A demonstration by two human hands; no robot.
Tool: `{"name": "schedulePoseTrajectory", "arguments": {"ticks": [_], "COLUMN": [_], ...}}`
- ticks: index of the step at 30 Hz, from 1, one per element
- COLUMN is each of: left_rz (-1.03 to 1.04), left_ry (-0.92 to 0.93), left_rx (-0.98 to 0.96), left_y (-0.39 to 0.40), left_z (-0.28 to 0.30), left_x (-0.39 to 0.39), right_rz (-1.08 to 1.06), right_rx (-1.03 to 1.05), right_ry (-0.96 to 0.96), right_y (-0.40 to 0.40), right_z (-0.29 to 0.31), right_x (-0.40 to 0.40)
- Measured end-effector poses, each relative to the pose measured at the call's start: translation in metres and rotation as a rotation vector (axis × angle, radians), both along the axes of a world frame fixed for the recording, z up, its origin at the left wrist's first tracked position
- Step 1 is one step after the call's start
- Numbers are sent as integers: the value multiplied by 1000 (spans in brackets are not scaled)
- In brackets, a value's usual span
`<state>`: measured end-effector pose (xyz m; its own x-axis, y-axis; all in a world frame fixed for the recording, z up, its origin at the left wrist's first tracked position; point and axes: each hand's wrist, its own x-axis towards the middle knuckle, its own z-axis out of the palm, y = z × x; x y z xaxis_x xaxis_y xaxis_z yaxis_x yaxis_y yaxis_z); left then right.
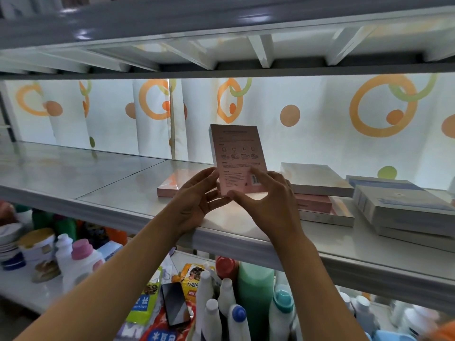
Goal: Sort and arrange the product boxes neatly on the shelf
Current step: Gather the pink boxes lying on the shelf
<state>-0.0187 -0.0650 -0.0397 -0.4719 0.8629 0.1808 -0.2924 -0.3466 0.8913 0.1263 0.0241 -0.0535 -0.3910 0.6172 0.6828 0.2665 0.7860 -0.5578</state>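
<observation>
A flat pink product box (235, 150) stands upright over the middle of the white shelf (110, 190), its printed back facing me. My left hand (197, 198) holds its lower left edge and my right hand (267, 200) pinches its lower right corner, thumb under the bottom edge. Behind my left hand a second pink box (170, 184) lies flat. To the right, a pale box (317, 178) rests on a pink box (312, 201) and another pale one. Farther right is a stack of blue-white boxes (403, 205).
A patterned curtain (295, 114) with orange rings hangs behind the shelf. Another shelf board (221, 23) runs close overhead. Below the shelf stand several bottles (221, 303), snack bags, a dark phone (176, 303) and bowls at the left.
</observation>
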Motion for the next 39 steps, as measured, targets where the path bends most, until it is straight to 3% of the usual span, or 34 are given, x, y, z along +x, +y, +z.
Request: {"name": "schedulePoseTrajectory", "arguments": {"ticks": [7,21,26,33,37,39], "left_rz": [-138,-209,-206,-38,251,294], "left_ry": [-21,0,153,209,313,316], "left_rx": [19,66,29,-10,-79,-109], "left_y": [-1,-1,-2,8,13,12], "left_z": [-2,1,1,-5,-8,-9], "left_x": [-3,3,6,2,-3,-3], "right_rz": [106,380,444,494,555,583], "right_rx": [-61,-140,-142,-192,-389,-499], "right_ry": [49,143,128,156,255,311], "right_y": [-2,-20,-20,-17,-17,-18], "right_z": [2,17,15,13,16,18], "right_x": [0,12,9,7,8,11]}}
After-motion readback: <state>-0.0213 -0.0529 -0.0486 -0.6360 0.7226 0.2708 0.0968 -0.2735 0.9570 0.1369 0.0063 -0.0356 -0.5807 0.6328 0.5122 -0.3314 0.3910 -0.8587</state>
